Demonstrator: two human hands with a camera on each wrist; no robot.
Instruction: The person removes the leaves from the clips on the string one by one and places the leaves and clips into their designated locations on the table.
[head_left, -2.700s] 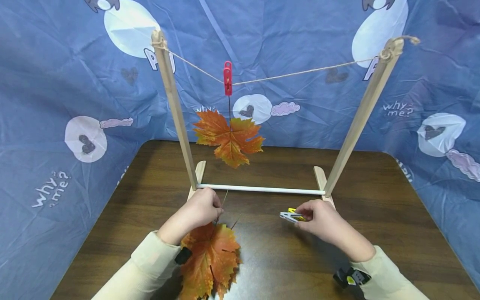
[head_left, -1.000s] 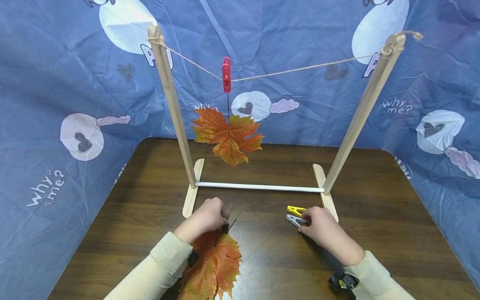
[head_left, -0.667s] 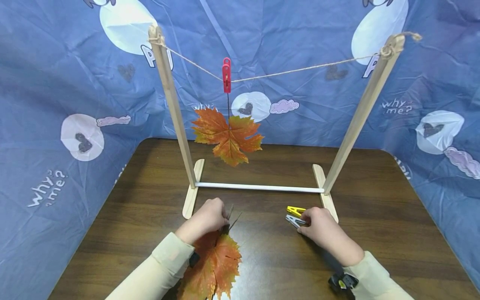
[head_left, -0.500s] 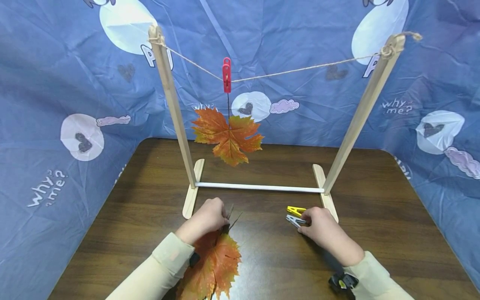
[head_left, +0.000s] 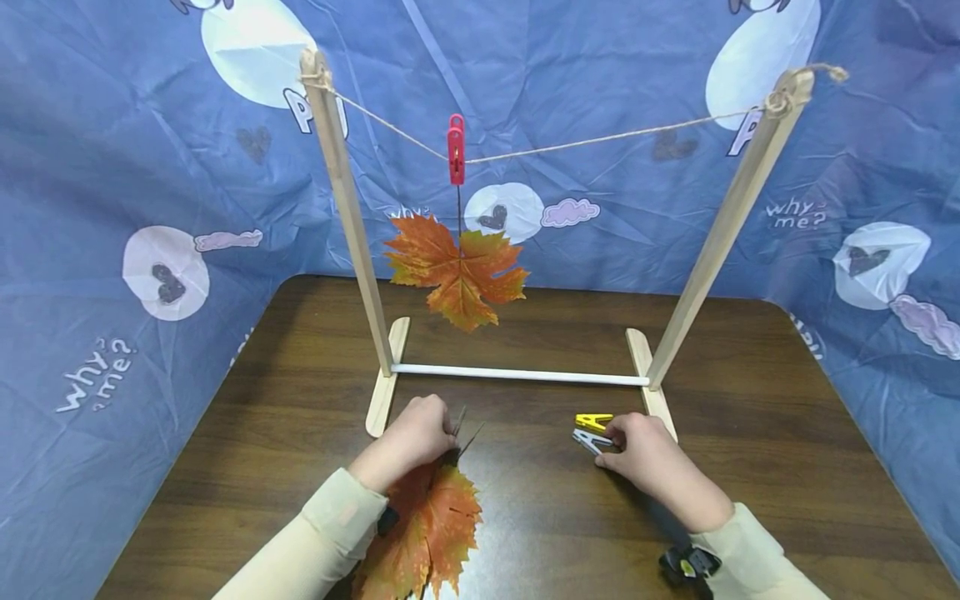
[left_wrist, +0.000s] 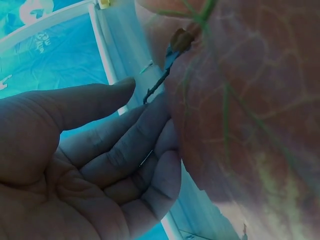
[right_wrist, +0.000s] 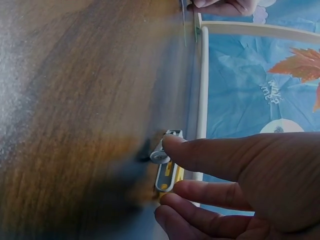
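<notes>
Grey clip (head_left: 588, 441) pinched by right hand (head_left: 645, 450), right at the worktop (head_left: 532, 508) and beside the yellow clip (head_left: 592, 421). Squeeze near the handle ends, clear of yellow. Left hand (head_left: 412, 433) at leaf stems (head_left: 472, 437); can't tell if gripping.

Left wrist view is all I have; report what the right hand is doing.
Observer: The right hand pinches a grey clothespin.
Operator: Report what lies next to that.
Observer: A yellow clothespin, on its far side as the head view shows it.
Operator: Now tell me what the stand carries.
Observer: A red clothespin on its string holds up an orange leaf by the stem.
</notes>
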